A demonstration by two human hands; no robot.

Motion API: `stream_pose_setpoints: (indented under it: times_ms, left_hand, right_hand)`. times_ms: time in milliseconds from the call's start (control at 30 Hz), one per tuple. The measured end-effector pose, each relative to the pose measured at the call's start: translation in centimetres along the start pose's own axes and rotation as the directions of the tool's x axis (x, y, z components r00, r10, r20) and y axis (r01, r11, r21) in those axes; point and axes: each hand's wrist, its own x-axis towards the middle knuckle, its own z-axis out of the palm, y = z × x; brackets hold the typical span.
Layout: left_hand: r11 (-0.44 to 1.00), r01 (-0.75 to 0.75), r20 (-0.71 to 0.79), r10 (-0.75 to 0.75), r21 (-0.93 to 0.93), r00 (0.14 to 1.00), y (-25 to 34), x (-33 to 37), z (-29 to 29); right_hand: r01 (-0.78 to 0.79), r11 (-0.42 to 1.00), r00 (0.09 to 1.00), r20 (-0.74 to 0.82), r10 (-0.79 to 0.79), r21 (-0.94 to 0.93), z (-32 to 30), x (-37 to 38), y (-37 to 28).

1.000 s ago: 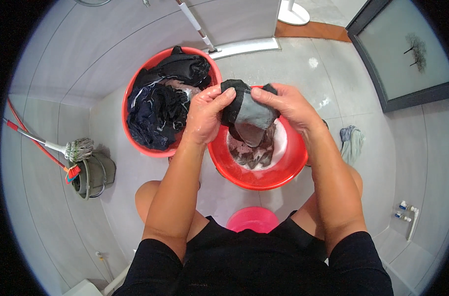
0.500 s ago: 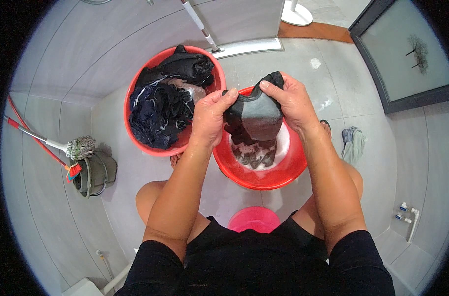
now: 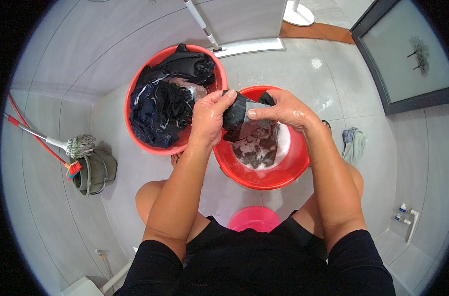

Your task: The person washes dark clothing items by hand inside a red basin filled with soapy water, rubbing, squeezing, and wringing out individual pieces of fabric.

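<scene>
A wet black garment with a grey patch (image 3: 239,111) is stretched between my hands, above the red basin (image 3: 264,183). My left hand (image 3: 209,113) pinches its left end between thumb and fingers. Closed on the right part, my right hand (image 3: 281,109) lays its thumb across the grey patch, and a dark fold sticks up behind the fingers. Below, more dark wet cloth (image 3: 259,150) lies in foamy water inside the basin; whether it is joined to the garment I hold, I cannot tell.
Left of the basin stands a larger red tub (image 3: 135,135) heaped with dark wet clothes (image 3: 165,108). A pink bucket (image 3: 254,218) is between my legs. Further left are a grey bucket (image 3: 103,170), a mop (image 3: 80,146) and a brush (image 3: 73,170). A pale cloth (image 3: 353,145) lies on the right floor.
My right hand has moved left and its thumb now lies over the grey patch. The garment, spread wide before, is bunched closer together. My left hand stays nearly in place.
</scene>
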Motion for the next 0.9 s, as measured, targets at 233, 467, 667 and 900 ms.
stream_pose_setpoints:
  times_ms: [233,467,667,900]
  left_hand:
    - [0.992,0.019,-0.020,-0.021,-0.127,1.000,0.1,0.1,-0.4]
    - [0.987,0.060,0.115,-0.043,-0.152,0.992,1.2,-0.4,0.8]
    - [0.998,0.037,0.165,-0.028,-0.052,0.986,0.8,-0.5,0.9]
    - [0.994,-0.065,0.202,0.047,0.085,0.978,0.7,-0.8,1.6]
  right_hand:
    - [-0.163,0.980,0.987,-0.016,0.162,-0.115,0.3,-0.2,-0.2]
    - [0.197,0.871,0.978,-0.157,-0.140,0.450,-0.3,0.7,1.3]
    - [0.250,0.873,0.962,-0.212,-0.173,0.419,-0.6,1.0,1.6]
    - [0.324,0.864,0.941,-0.226,-0.252,0.385,-0.2,0.4,1.1]
